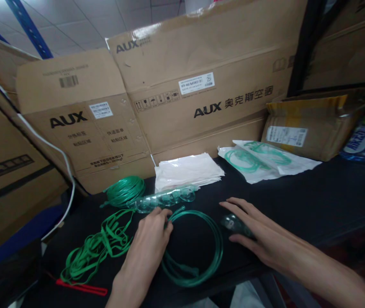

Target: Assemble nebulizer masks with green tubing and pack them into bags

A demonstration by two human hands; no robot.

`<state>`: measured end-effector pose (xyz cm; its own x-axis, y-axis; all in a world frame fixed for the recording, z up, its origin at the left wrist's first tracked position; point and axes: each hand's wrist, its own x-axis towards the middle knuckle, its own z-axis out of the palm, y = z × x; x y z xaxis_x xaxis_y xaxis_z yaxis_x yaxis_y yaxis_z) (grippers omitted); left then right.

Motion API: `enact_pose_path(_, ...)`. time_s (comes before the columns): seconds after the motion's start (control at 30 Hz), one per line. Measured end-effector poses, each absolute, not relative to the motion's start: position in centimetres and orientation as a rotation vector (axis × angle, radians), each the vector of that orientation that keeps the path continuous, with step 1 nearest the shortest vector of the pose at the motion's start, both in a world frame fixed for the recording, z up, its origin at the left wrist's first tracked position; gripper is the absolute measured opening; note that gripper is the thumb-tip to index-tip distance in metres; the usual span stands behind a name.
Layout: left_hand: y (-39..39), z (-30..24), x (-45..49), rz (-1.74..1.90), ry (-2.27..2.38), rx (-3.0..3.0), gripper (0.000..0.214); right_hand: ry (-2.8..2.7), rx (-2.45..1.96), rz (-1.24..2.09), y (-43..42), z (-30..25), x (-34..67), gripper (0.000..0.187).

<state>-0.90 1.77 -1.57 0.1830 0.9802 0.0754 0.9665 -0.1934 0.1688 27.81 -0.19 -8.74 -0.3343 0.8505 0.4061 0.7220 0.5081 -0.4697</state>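
My left hand [152, 239] has its fingers closed at the upper left edge of a coil of clear green tubing [218, 244], which lies in a loose ring on the black tabletop. To the right of the ring, my right hand [249, 226] is spread, thumb and fingers apart. A small clear plastic piece [232, 223], like a mask, shows between its thumb and fingers; the palm hides part of it. Just beyond my left hand is a row of nested clear green plastic masks [166, 198].
Green elastic straps [100, 246] lie tangled at left, beside a red strip [81, 287]. Behind are a bundle of green tubing [126, 190], stacked white bags [188, 169] and packed bags with green tubing [265, 160]. Cardboard boxes [201, 94] wall the back; an open carton [310, 128] stands right.
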Motion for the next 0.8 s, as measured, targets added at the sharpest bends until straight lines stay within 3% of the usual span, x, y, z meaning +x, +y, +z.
enact_pose_path(0.17, 2.0, -0.8, -1.8, 0.221, 1.968, 2.26, 0.03, -2.053, -1.211, 0.39, -0.2, -4.3, 25.5, 0.044)
enact_pose_path(0.3, 1.6, -0.1, -2.6, 0.405, 1.91, 2.21, 0.028, -2.116, -1.115, 0.495, 0.3, -0.4, 23.2, 0.029)
enact_pose_path(0.47, 1.5, -0.4, -3.7, 0.757, 1.685, 2.012, 0.024, -2.226, -1.018, 0.526, 1.7, 2.1, 21.2, 0.024)
enact_pose_path(0.63, 1.5, -0.7, -3.9, 0.867, 1.474, 1.822, 0.052, -2.181, -1.001, 0.691, 4.1, 1.9, 20.0, 0.017)
enact_pose_path(0.8, 1.5, -0.8, -3.6, 0.836, 1.509, 1.818, 0.058, -2.094, -1.089, 0.777, 4.4, -0.1, 19.5, 0.022)
